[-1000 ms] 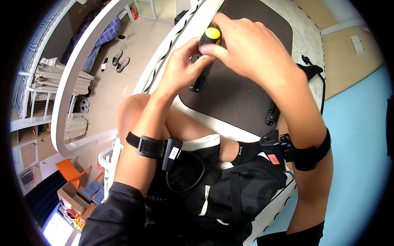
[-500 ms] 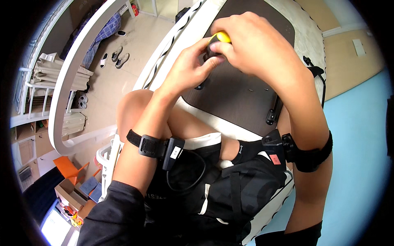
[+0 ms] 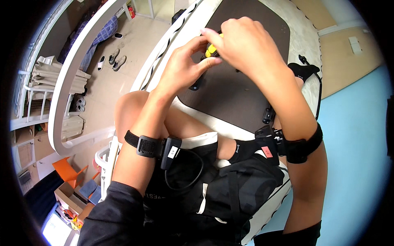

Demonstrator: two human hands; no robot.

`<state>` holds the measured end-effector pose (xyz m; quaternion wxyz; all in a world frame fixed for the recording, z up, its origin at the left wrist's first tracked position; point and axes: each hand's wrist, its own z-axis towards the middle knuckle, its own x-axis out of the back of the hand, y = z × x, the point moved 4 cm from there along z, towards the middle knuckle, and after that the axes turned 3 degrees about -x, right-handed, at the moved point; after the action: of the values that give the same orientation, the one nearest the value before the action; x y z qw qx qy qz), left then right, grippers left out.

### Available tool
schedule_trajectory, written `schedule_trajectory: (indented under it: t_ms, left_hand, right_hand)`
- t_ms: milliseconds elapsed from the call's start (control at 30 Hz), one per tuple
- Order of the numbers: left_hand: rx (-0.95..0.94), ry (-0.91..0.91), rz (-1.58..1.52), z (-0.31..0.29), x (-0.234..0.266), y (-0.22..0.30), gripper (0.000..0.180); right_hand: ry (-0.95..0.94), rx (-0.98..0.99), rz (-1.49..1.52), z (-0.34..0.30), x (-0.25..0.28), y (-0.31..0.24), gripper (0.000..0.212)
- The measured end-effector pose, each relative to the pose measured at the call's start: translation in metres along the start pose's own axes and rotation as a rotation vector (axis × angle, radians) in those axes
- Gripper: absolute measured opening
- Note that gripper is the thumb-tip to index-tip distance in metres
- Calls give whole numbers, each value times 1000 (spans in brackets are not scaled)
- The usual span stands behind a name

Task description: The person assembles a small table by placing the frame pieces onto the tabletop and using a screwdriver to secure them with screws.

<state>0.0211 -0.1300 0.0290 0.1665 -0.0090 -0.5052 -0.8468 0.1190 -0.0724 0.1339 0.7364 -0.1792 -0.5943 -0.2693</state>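
Observation:
A small yellow-and-black tool (image 3: 211, 49) shows between my two hands, above the dark board; its exact kind is hidden. My right hand (image 3: 246, 43) is curled over it from the right, thumb stretched to the left and the other fingers out of sight behind. My left hand (image 3: 182, 65) cups close to the tool's lower yellow end, thumb and forefinger apart. The dark brown board (image 3: 230, 96) lies flat beneath, with a black bracket (image 3: 269, 115) near its lower right corner and another black fitting (image 3: 195, 85) at its left edge. A tiny piece (image 3: 246, 89) rests on the board.
My crossed legs and black bag (image 3: 250, 184) fill the near side of the cream mattress (image 3: 197, 111). A white rail (image 3: 57, 94) curves along the left. Beyond it, shoes (image 3: 119, 62) stand on the floor. A black cable (image 3: 319, 94) runs along the mattress's right edge.
The tool has turned, showing more yellow, and its lower end now points down-left. My left thumb and forefinger have spread from their pinch. My right thumb has straightened and moved up-left.

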Motion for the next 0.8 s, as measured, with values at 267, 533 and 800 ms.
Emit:
schedule_trajectory:
  t_ms: [267, 533, 800]
  left_hand:
    - [-35, -66, -9, 1, -2, -9, 47]
    - [83, -50, -17, 4, -1, -12, 45]
    - [-5, -12, -14, -1, -2, -3, 42]
  right_hand:
    - [-125, -65, 82, -4, 13, 1, 41]
    - [-18, 73, 173, -5, 18, 1, 29]
    - [-343, -245, -196, 3, 20, -10, 35]
